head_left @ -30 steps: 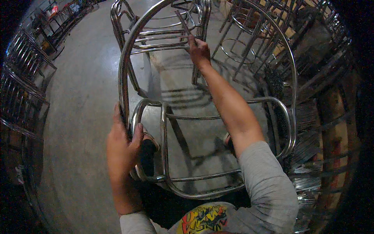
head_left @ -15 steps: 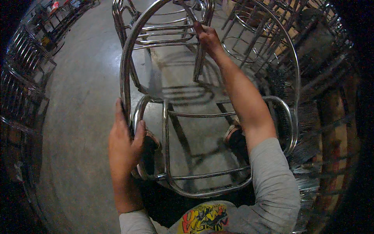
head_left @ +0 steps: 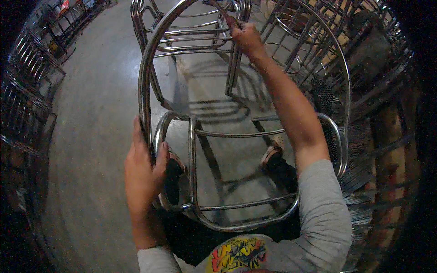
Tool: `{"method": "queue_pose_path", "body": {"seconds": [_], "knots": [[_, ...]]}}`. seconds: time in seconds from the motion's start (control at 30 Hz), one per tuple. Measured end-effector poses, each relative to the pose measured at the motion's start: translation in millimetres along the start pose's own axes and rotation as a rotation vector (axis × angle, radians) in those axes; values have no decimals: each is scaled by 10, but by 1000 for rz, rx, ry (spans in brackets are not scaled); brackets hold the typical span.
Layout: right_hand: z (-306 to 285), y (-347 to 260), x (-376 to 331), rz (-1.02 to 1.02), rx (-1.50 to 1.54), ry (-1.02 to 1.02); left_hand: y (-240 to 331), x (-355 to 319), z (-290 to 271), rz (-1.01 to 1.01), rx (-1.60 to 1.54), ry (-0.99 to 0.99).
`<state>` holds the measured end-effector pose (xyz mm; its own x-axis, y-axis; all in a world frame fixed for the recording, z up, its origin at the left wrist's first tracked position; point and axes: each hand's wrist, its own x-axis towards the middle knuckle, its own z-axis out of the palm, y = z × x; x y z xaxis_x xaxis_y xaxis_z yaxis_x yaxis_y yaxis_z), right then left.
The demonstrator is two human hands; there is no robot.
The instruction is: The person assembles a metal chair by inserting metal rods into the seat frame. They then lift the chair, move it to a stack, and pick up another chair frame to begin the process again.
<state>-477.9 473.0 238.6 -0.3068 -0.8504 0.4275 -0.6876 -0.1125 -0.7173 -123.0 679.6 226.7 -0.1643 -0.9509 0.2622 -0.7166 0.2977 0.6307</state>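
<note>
A shiny tubular metal chair frame [head_left: 193, 164] stands close in front of me, with a tall hoop curving away and a lower loop near my lap. My left hand [head_left: 144, 170] grips the hoop's left tube, fingers along its outside and thumb on the inner side. Inside the top of the hoop, my right hand [head_left: 248, 38] is closed around the brownish handle of a slim tool [head_left: 219, 8]. The tool slants up and left toward the top bar. Its far end is at the picture's upper edge, so I cannot make out its kind.
Another metal chair frame [head_left: 157, 75] stands just beyond on the grey floor [head_left: 95, 113]. Stacked stools [head_left: 296, 41] crowd the far right, above bundles of metal rods [head_left: 355, 177]. More slatted metal frames [head_left: 29, 86] line the left. My feet [head_left: 273, 150] are under the frame.
My right hand and forearm have shifted slightly up and to the right, still holding the tool. My left hand keeps its grip on the tube, having moved slightly left.
</note>
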Motion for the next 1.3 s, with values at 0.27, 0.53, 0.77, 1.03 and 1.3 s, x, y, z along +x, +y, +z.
{"method": "queue_pose_path", "body": {"seconds": [0.27, 0.53, 0.77, 1.03, 1.3], "knots": [[1010, -117, -170, 200, 637, 249, 18, 32, -70, -74, 25, -82], [1240, -623, -274, 461, 1136, 157, -12, 34, -74, 42, 26, -41], [895, -544, -455, 415, 955, 41, -36, 22, -59, -46, -101, -74], [620, -189, -546, 12, 272, 306, -48, 2, -31, -79, -155, -82], [705, -39, -625, 39, 320, 155, -66, -13, 2, -92, -68, -83]]}}
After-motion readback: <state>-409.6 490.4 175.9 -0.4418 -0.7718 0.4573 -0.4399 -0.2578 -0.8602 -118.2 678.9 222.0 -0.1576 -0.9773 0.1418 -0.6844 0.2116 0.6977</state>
